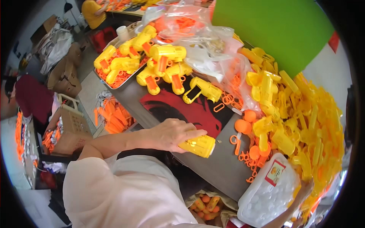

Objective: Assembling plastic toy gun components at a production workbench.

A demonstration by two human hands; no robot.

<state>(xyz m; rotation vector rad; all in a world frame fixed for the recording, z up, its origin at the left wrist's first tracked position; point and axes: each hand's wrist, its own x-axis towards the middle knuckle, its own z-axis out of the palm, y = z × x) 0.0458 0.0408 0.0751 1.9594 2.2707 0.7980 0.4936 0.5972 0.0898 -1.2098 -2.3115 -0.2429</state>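
My left hand point(171, 133) rests on the grey table point(220, 167) near its front edge and grips a yellow toy gun body point(198, 146). My right hand point(304, 188) reaches into the big pile of yellow plastic parts point(304, 117) at the right. It is mostly hidden behind a translucent white tub point(266, 193), so what it holds does not show. Assembled yellow toy guns with orange inserts point(163, 72) lie further back on the table, and one more toy gun point(201, 90) lies on a red and black sheet point(178, 108).
A metal tray point(114, 81) of toy guns stands at the back left. Clear plastic bags point(205, 45) and a green board point(273, 30) stand behind. Orange balls and rings point(243, 127) lie mid-table. Cardboard boxes point(72, 129) with orange parts stand on the floor at left. Another person point(91, 11) sits far back.
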